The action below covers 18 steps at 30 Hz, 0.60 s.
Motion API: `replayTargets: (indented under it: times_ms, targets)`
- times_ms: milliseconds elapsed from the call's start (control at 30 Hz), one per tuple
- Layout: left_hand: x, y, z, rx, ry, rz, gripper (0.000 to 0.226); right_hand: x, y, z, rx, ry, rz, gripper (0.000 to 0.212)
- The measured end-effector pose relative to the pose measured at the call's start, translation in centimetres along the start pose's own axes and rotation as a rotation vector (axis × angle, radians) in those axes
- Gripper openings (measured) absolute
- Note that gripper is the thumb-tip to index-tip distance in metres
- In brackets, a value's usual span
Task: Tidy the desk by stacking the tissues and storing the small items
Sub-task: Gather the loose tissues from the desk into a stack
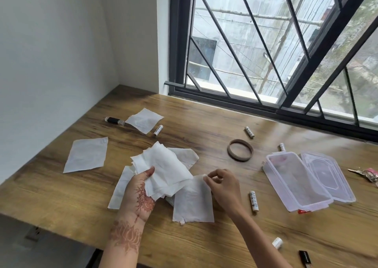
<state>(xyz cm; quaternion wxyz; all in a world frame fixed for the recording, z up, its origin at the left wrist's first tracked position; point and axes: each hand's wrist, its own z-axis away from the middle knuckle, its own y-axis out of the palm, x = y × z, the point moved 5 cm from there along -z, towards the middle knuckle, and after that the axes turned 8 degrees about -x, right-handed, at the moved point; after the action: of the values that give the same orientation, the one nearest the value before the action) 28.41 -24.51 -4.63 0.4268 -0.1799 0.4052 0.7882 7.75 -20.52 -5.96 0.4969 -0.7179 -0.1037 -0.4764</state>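
My left hand (140,192) grips a stack of white tissues (163,169) just above the wooden desk (204,237). My right hand (223,186) pinches the top corner of a single tissue (192,204) lying flat beside the stack. Another tissue (119,188) lies under my left hand. Two loose tissues lie further off, one at the left (87,157) and one at the back (144,120). A clear plastic box (294,184) stands open at the right, its lid (331,175) beside it. Several white batteries are scattered about, one (254,201) near my right wrist.
A brown ring (240,150) lies mid-desk. A black USB stick (114,121) sits at the back left, another black item (304,257) at the front right. Pink-and-metal objects (366,173) lie at the far right. Walls and a barred window (266,53) border the desk.
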Motion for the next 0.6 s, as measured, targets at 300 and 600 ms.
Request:
replayTargets:
  times_ms: [300, 600]
  targets:
    - [0.4, -1.0, -0.1, -0.02, -0.006, 0.041, 0.013, 1.6, -3.0, -1.3, -0.013, 0.235, -0.604, 0.012]
    - [0.5, -0.5, 0.7, 0.014, -0.076, 0.016, 0.01, 8.4, -5.1, -0.4, -0.137, -0.093, -0.709, 0.014]
